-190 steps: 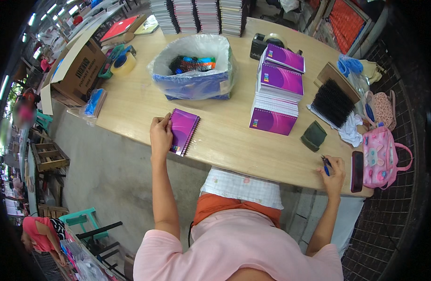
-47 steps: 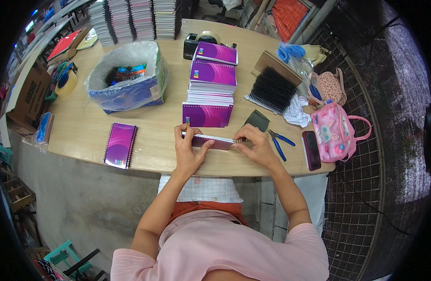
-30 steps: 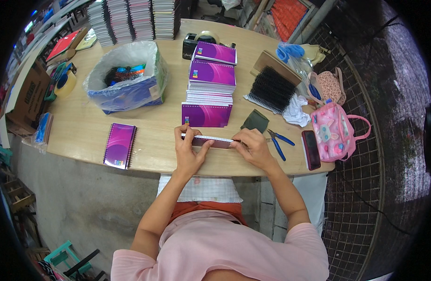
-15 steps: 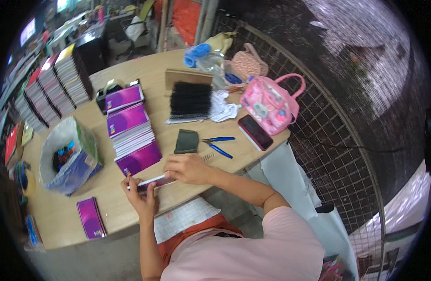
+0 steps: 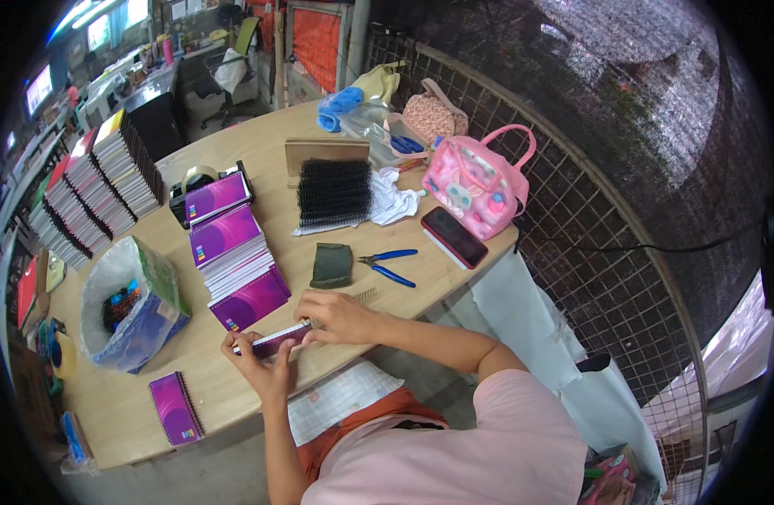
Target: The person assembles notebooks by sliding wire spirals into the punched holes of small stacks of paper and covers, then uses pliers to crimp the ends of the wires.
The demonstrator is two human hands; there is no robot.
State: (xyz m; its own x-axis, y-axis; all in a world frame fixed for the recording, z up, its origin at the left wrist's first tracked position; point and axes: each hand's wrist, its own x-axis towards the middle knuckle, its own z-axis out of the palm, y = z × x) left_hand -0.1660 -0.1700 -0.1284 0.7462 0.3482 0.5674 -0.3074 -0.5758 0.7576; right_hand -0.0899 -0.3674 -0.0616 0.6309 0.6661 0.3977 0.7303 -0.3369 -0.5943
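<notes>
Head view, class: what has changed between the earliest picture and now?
The right hand let go of the blue pliers, now on the table; the left hand released the bound notebook. Both now hold a second notebook. The pink bag stayed put.

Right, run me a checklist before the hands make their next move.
1. Notebook steadied: ok, the left hand holds its left end.
2. Right hand in position: ok, it is at the notebook's right end.
3. Coil seated in the holes: cannot tell; the right hand hides that spot, and a length shows beyond it.
4. Cutters free: ok, lying with handles spread, neither hand on them.
5. Bound notebook out of the way: ok, apart from both hands, to the left.
6. Phone well inside the table edge: not ok, it lies close to it.
</notes>
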